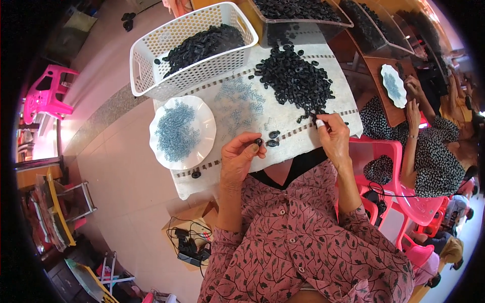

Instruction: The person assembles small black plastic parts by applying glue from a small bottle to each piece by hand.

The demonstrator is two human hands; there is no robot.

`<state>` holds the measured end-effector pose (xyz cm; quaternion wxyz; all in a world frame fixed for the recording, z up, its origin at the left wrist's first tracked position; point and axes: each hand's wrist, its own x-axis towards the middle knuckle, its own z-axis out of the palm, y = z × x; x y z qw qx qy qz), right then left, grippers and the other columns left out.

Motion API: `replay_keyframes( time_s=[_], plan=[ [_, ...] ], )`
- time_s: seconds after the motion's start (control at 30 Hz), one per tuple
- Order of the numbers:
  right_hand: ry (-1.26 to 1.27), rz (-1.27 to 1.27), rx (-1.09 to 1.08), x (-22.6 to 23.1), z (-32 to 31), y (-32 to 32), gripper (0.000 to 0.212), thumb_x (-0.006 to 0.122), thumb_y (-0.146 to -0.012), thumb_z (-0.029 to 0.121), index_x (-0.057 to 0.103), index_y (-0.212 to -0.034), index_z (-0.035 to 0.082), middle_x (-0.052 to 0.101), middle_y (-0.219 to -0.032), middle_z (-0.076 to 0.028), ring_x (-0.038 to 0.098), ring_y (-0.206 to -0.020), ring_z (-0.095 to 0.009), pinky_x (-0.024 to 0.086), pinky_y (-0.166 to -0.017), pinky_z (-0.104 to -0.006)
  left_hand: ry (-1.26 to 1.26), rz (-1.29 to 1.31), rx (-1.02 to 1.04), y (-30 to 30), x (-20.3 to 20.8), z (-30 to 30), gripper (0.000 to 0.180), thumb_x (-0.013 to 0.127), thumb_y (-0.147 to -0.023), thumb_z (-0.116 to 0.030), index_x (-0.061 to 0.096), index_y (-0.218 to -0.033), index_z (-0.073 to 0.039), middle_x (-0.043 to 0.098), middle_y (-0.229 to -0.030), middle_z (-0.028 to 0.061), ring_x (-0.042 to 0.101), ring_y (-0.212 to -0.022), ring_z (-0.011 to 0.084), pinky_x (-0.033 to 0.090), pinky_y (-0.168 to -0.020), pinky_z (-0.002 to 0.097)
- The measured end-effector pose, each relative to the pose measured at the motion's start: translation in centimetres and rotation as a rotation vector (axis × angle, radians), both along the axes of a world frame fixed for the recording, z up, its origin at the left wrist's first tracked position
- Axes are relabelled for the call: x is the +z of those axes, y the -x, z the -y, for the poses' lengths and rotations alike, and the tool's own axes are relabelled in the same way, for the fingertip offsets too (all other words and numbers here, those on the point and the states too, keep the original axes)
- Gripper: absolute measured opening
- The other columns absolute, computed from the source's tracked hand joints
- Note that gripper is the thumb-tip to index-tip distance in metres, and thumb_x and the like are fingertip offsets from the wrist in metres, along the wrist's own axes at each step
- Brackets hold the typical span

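Note:
My left hand (238, 157) pinches a small black oval plastic part (258, 142) between thumb and fingertips, over the front of the cloth-covered table. Two more black oval parts (273, 143) lie on the cloth just right of it. My right hand (334, 139), with a white cover on its thumb, has its fingertips closed at the near edge of a heap of small black parts (295, 78); what they pinch, if anything, is hidden. Left of the heap, tiny blue-grey pieces (240, 103) are scattered on the cloth. More of them fill a white scalloped plate (206, 116).
A white perforated basket (202, 70) with black parts stands at the far left of the table. Clear bins (308, 30) of black parts stand behind the heap. One black part (196, 174) lies near the front left corner. At right, another person works beside pink chairs (422, 209).

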<state>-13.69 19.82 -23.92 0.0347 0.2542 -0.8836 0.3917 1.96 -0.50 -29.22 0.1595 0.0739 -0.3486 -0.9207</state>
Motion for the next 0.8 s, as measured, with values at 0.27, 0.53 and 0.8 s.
replay_keyframes(
  time_s=[0.27,0.53,0.8],
  plan=[
    [-0.031,-0.001,0.092,0.5,1.2,-1.1,0.016,0.059,-0.078,0.002,0.066,-0.092,0.004,0.059,-0.081,-0.011,0.061,-0.066,-0.026,0.048,-0.060,-0.0332,0.068,0.041,0.085,0.7,0.4,-0.6,0.024,0.057,-0.087,0.000,0.059,-0.111,0.005,0.065,-0.096,0.0166,0.065,-0.089,0.0271,0.055,-0.078,0.0384],
    [-0.269,-0.130,0.128,-0.7,2.3,-0.4,0.022,0.062,-0.075,0.006,0.064,-0.097,0.007,0.057,-0.085,-0.012,0.060,-0.075,-0.032,0.049,-0.063,-0.0418,0.080,0.024,0.131,0.8,1.5,-0.7,0.023,0.054,-0.089,0.001,0.058,-0.111,0.005,0.065,-0.098,0.0187,0.064,-0.095,0.0298,0.053,-0.083,0.0412],
    [-0.314,-0.176,0.095,-0.9,2.3,-0.8,0.020,0.060,-0.077,0.005,0.061,-0.097,0.003,0.058,-0.087,-0.014,0.060,-0.072,-0.035,0.049,-0.062,-0.0414,0.170,0.118,0.120,0.9,1.6,-1.1,0.023,0.056,-0.088,0.003,0.058,-0.110,0.006,0.063,-0.099,0.0148,0.064,-0.094,0.0259,0.051,-0.088,0.0389]
  ],
)
